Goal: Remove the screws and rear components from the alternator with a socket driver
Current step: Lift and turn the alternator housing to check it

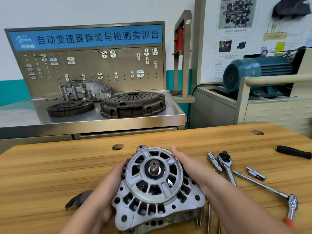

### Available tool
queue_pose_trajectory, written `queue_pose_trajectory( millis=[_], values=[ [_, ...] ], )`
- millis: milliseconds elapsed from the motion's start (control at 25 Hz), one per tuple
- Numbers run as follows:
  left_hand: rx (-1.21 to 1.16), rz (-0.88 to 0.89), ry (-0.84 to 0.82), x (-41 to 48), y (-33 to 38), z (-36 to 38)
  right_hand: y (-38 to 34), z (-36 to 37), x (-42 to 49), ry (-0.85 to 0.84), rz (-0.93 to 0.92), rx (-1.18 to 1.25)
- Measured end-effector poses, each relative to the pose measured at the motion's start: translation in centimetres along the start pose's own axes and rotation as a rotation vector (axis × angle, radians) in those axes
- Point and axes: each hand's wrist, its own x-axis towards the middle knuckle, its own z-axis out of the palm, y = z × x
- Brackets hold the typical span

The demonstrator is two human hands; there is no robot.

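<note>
Alternator (pixel 152 186) on wooden table (pixel 50 174), shaft (pixel 154 168) axis pointing up, rear face underneath (hidden). Left hand (pixel 108 188) and right hand (pixel 190 168) clasp its flanks. The ratchet (pixel 225 162) lies just right of the alternator, right hand nearer.

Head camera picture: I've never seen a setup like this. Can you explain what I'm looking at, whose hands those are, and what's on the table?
There is no machine here, just a person at work. The single picture comes from a camera worn on their head, looking forward and down, so the two arms reaching in are their own. The left hand and right hand hold a round, slotted metal alternator from either side, its shaft end towards the camera, over a wooden table. To its right lie tools: a ratchet, a long driver with a red grip, small chrome adapters and a black handle. Behind, a steel bench carries other car parts.
</note>
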Motion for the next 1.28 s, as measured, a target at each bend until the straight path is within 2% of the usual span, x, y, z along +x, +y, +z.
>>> queue_pose_trajectory(
  millis=[80, 160, 280, 360, 520, 720, 880, 960, 1040, 1080, 1160, 1200, 1280],
  values=[
    [-0.012, -0.001, -0.003, 1.1, 1.0, 0.2, 0.1, 0.3, -0.4, 0.047, -0.188, -0.056],
    [-0.007, 0.106, -0.066, 0.9, 1.1, 0.1, 0.4, 0.7, -0.4, 0.048, -0.458, -0.090],
    [-0.110, 0.296, -0.078, 1.0, 0.3, -0.9, 0.9, 1.1, -0.2, 0.090, -0.816, -0.372],
    [-0.122, 0.351, -0.083, 0.8, 0.3, -0.9, 1.6, 0.9, -0.2, 0.172, -0.989, -0.520],
    [0.087, 0.467, -0.085, -0.2, 0.4, -0.3, 4.4, 0.3, -1.2, 0.279, -1.066, -0.560],
    [0.334, 0.522, -0.081, -2.5, 0.8, 0.6, 6.2, -0.9, -2.8, 0.181, -1.187, -0.727],
    [0.454, 0.580, -0.009, -6.0, 0.3, 0.7, 5.6, -1.3, -4.2, 0.139, -1.138, -0.791],
    [0.622, 0.557, 0.066, -7.9, -0.7, 0.7, 5.4, -1.4, -4.9, 0.136, -1.020, -0.709],
    [0.665, 0.489, 0.150, -9.3, -1.8, 0.7, 5.8, -1.6, -5.8, 0.187, -0.998, -0.718],
    [0.635, 0.447, 0.195, -9.8, -2.1, 0.8, 5.5, -1.4, -6.4, 0.195, -0.865, -0.626],
    [0.488, 0.355, 0.252, -10.3, -2.4, 1.2, 4.8, -0.8, -7.0, 0.129, -0.453, -0.258],
    [0.407, 0.303, 0.263, -10.3, -2.4, 1.5, 4.1, -0.1, -6.6, 0.085, -0.309, -0.105],
    [0.295, 0.224, 0.281, -9.9, -2.2, 2.2, 3.5, 1.1, -5.9, 0.102, -0.159, 0.102]
  ],
)
